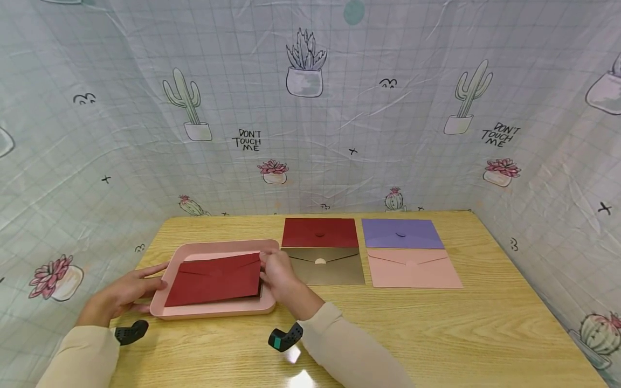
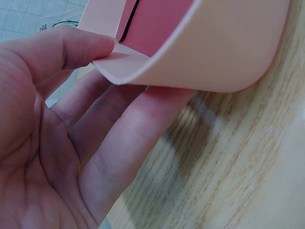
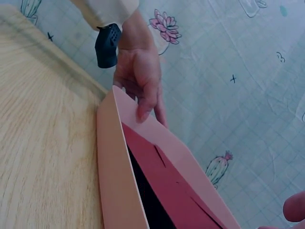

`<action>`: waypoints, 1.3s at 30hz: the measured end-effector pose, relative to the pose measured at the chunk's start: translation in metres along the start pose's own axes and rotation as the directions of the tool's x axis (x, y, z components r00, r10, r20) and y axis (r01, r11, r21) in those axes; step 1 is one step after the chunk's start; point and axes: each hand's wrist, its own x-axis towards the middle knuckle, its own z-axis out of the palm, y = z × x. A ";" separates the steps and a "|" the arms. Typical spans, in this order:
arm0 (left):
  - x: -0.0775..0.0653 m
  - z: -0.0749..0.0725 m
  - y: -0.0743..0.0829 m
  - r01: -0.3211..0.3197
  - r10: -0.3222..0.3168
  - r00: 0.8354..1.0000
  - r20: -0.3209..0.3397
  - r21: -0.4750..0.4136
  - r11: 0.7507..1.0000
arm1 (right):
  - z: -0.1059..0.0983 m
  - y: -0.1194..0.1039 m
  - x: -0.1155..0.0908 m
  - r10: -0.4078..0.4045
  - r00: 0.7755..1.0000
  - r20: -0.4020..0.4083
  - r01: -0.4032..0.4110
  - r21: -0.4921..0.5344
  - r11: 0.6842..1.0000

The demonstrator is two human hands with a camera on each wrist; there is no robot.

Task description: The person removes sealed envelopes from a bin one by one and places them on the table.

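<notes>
A pink tray (image 1: 215, 312) sits at the left of the table, with a red envelope (image 1: 218, 279) lying tilted inside it, its right end raised. Something dark shows beneath that envelope; its kind is hidden. My left hand (image 1: 127, 291) pinches the tray's left rim, thumb over the edge and fingers against the outer wall, as the left wrist view shows on the tray (image 2: 228, 47). At the opposite end, my right hand (image 1: 283, 277) grips the envelope's raised right edge. In the right wrist view only fingertips of the right hand (image 3: 295, 208) appear.
Right of the tray lie several envelopes in two rows: a dark red one (image 1: 320, 226) and a purple one (image 1: 401, 237) behind, a brown-gold one (image 1: 335, 275) and a pink one (image 1: 414, 276) in front. A patterned curtain (image 1: 339, 161) surrounds the wooden table (image 1: 436, 345).
</notes>
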 end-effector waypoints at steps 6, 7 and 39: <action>0.000 -0.001 -0.001 -0.002 0.002 1.000 0.006 -0.006 1.000 | 0.001 0.002 0.001 -0.039 0.999 -0.012 0.038 -0.035 0.999; 0.000 -0.001 -0.001 -0.003 0.003 1.000 0.007 -0.007 1.000 | 0.001 0.003 0.002 -0.043 0.999 -0.011 0.043 -0.047 0.998; 0.002 -0.003 -0.006 -0.019 0.020 0.999 0.030 -0.023 1.000 | -0.002 0.011 0.009 -0.096 0.995 0.021 0.098 -0.201 0.975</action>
